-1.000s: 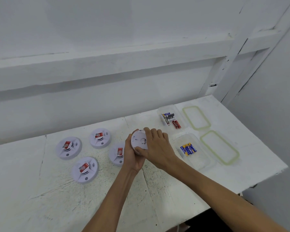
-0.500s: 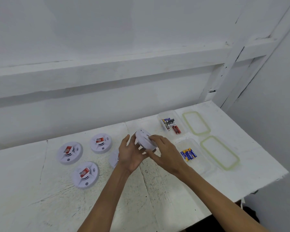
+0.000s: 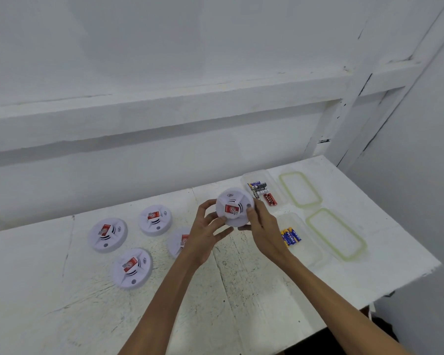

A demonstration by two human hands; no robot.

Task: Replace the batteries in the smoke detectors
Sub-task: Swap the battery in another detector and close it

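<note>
You hold one smoke detector [image 3: 233,207] off the white table [image 3: 241,303], its red-labelled face turned toward you. Your left hand [image 3: 205,234] grips its left rim with curled fingers. Your right hand [image 3: 263,226] grips the right rim, thumb on the face.

Just behind the left hand lies a second detector [image 3: 177,243], partly hidden. Three more detectors [image 3: 154,219] [image 3: 107,234] [image 3: 132,268] lie left of it, faces up.

Just right of the right hand is a clear container [image 3: 309,242] with blue-yellow batteries [image 3: 290,235]. Beyond the right hand, another container [image 3: 251,174] holds mixed batteries [image 3: 261,191]. Two lids [image 3: 300,188] [image 3: 336,233] lie further right.
</note>
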